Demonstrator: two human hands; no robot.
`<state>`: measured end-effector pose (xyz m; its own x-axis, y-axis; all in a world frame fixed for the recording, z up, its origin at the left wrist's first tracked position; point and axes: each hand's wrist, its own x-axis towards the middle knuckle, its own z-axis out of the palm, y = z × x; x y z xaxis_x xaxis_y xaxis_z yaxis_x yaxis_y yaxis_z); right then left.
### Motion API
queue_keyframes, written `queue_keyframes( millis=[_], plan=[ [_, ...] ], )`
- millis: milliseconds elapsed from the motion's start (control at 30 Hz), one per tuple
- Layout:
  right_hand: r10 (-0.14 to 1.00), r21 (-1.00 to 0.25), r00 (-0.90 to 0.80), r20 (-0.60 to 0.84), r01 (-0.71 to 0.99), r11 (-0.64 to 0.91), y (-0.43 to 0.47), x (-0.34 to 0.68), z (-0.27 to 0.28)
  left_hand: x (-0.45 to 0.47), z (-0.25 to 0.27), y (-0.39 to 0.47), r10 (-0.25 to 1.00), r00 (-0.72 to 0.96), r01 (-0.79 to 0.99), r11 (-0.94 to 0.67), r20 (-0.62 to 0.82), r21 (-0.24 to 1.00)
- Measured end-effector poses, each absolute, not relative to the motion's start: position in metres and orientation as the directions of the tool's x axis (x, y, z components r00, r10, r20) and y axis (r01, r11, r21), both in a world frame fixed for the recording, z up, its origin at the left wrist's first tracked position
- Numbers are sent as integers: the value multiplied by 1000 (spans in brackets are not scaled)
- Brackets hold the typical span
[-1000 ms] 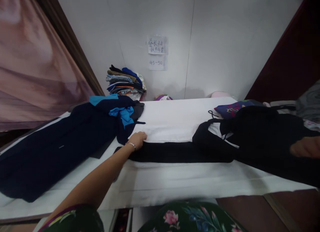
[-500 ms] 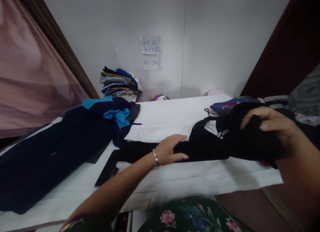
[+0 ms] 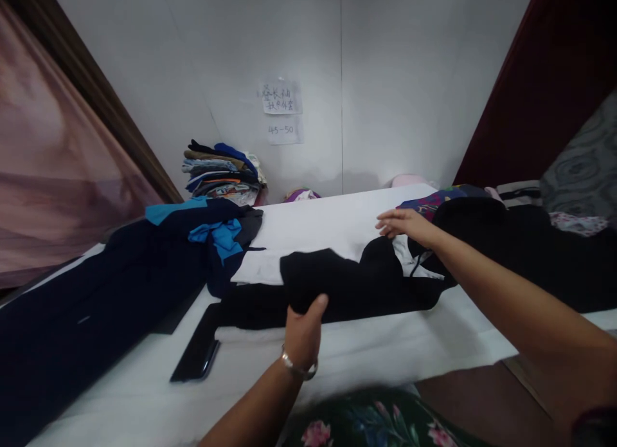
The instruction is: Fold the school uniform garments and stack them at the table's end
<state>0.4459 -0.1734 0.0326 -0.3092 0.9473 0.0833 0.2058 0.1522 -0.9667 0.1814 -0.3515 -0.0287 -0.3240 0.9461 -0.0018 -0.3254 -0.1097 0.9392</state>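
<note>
A black garment (image 3: 366, 276) with a cord lies across the white cloth in front of me. My left hand (image 3: 304, 321) wears a silver bracelet and grips the garment's left part, thumb on top, lifting that part a little. The fingers behind the fabric are hidden. Over the garment's right end, my right hand (image 3: 402, 223) reaches with its fingers stretched out, holding nothing. Just below it, something white (image 3: 409, 257) shows inside the garment's opening.
Navy and bright-blue clothing (image 3: 130, 280) covers the left side. A flat black object (image 3: 195, 350) lies near the front. Folded clothes (image 3: 222, 170) are stacked by the wall. More black clothing (image 3: 525, 247) and patterned fabric (image 3: 429, 201) lie to the right.
My right hand has let go of the black fabric at the right and moved left. My left hand has moved down and left and taken hold of the garment, raising part of it.
</note>
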Motion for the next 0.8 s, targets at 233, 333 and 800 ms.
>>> queue_keyframes(
  millis=[233,333,800],
  plan=[
    [922,-654,-243,303,650,386,-179,509,-86,162,-28,-374,931,-363,-477,-169,-18,862],
    [836,-415,-442,325,727,546,-187,507,-100,165,-22,-376,932,-361,-482,-179,-9,858],
    [684,-44,-696,218,694,719,-135,501,-61,148,-29,-377,912,-408,-544,-274,35,793]
  ],
)
